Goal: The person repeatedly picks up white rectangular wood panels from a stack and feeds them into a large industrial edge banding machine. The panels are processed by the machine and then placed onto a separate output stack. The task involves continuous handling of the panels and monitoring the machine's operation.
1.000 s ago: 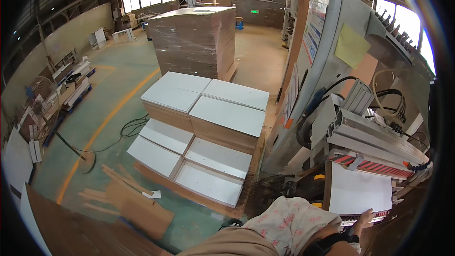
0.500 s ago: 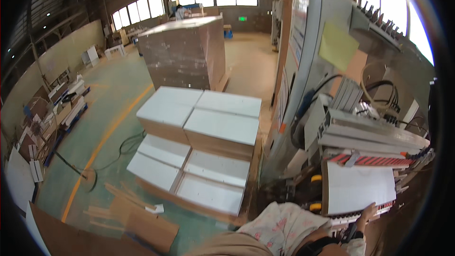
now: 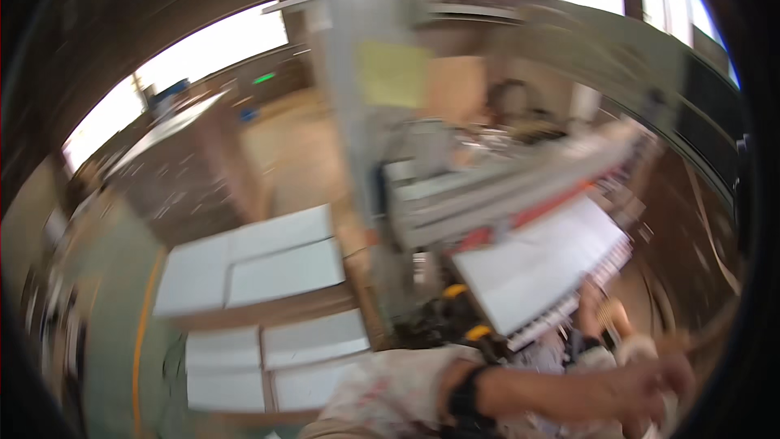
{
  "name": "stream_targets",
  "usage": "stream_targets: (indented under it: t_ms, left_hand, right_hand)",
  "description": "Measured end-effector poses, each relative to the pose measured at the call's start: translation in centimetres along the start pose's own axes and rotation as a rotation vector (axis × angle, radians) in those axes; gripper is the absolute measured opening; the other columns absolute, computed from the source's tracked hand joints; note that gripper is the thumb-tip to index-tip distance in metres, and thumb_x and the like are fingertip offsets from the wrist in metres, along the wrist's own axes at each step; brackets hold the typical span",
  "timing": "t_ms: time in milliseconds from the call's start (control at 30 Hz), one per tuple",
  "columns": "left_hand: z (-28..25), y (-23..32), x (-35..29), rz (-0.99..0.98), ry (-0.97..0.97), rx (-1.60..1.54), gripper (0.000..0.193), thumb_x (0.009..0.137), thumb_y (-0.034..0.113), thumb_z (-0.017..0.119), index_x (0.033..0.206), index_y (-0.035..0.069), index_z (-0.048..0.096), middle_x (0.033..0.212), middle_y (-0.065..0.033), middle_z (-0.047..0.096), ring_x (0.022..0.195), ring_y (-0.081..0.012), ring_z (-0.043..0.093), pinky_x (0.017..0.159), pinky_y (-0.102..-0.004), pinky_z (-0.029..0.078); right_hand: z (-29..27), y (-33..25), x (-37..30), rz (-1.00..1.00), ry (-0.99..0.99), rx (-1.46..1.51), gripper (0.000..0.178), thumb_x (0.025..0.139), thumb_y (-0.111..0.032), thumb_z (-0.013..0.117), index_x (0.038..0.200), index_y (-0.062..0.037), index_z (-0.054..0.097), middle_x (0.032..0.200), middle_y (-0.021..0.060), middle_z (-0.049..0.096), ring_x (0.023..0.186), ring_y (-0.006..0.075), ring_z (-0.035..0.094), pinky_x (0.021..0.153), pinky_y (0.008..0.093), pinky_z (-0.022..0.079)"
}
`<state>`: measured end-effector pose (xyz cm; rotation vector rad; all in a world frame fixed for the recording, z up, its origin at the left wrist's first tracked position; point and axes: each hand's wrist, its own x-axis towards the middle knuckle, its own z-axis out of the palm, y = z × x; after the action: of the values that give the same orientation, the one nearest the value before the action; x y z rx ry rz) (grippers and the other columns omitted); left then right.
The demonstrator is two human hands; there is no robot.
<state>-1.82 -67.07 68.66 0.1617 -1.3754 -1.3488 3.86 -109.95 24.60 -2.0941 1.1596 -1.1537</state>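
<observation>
The white panel [image 3: 540,264] lies along the near edge of the machine bed [image 3: 546,319], its long axis slanting up rightward, roughly parallel to the metal beam [image 3: 496,210] barring its far side. The right hand [image 3: 591,305] meets its near edge; the left hand [image 3: 654,390] is farther right. Blur hides whether either's fingers grip. Stacked panels [image 3: 284,272] stand left.
</observation>
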Motion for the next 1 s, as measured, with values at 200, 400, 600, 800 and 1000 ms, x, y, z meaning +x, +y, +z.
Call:
stream_targets:
  t_ms: [200, 400, 600, 800, 1000]
  left_hand:
    - [-17.4, -6.2, -4.3, -0.790, 0.369, 1.342, 0.034, 0.077, 0.035, 0.061, 0.088, 0.003, 0.058, 0.078, -0.0146, 0.061, 0.074, -0.0303, 0.059, 0.067, -0.0381, 0.046]
    - [-23.9, -9.9, -1.0, -1.120, 0.139, 1.903, 0.044, 0.072, 0.050, 0.061, 0.077, 0.007, 0.056, 0.072, -0.0118, 0.061, 0.072, -0.0293, 0.060, 0.063, -0.0390, 0.047]
    - [-28.1, -12.4, 2.2, -1.258, -0.035, 1.885, 0.037, 0.071, 0.044, 0.062, 0.071, 0.007, 0.054, 0.064, -0.0101, 0.059, 0.066, -0.0290, 0.060, 0.059, -0.0398, 0.046]
    - [-29.3, -12.2, 1.8, -1.208, 0.038, 1.657, 0.034, 0.069, 0.033, 0.067, 0.063, 0.005, 0.047, 0.053, -0.0067, 0.052, 0.051, -0.0222, 0.052, 0.050, -0.0324, 0.042]
    - [-29.6, -11.7, 2.8, -1.200, -0.024, 1.620, 0.033, 0.069, 0.028, 0.067, 0.060, 0.005, 0.045, 0.050, -0.0061, 0.047, 0.045, -0.0208, 0.045, 0.047, -0.0309, 0.039]
  right_hand:
    - [-13.9, -9.8, -11.6, 0.704, -0.227, 0.676, 0.023, 0.086, -0.028, 0.051, 0.102, -0.0117, 0.056, 0.089, 0.0013, 0.058, 0.081, 0.0120, 0.054, 0.063, 0.0284, 0.044]
    - [-17.3, -13.7, -17.8, 0.805, -0.519, 0.948, 0.031, 0.087, -0.029, 0.054, 0.109, -0.0068, 0.056, 0.092, 0.0008, 0.062, 0.076, 0.0092, 0.058, 0.058, 0.0231, 0.045]
    - [-17.7, -9.4, -21.2, 0.884, -0.584, 1.046, 0.038, 0.088, -0.028, 0.054, 0.119, -0.0046, 0.051, 0.099, 0.0031, 0.062, 0.083, 0.0112, 0.059, 0.065, 0.0227, 0.045]
    - [-15.3, -7.9, -22.9, 0.939, -0.651, 1.089, 0.039, 0.089, -0.027, 0.053, 0.121, -0.0044, 0.049, 0.102, 0.0031, 0.061, 0.084, 0.0109, 0.058, 0.071, 0.0233, 0.045]
    - [-13.2, -9.5, -19.9, 0.904, -0.649, 1.122, 0.039, 0.090, -0.024, 0.052, 0.123, -0.0038, 0.046, 0.105, 0.0028, 0.060, 0.088, 0.0088, 0.056, 0.071, 0.0216, 0.045]
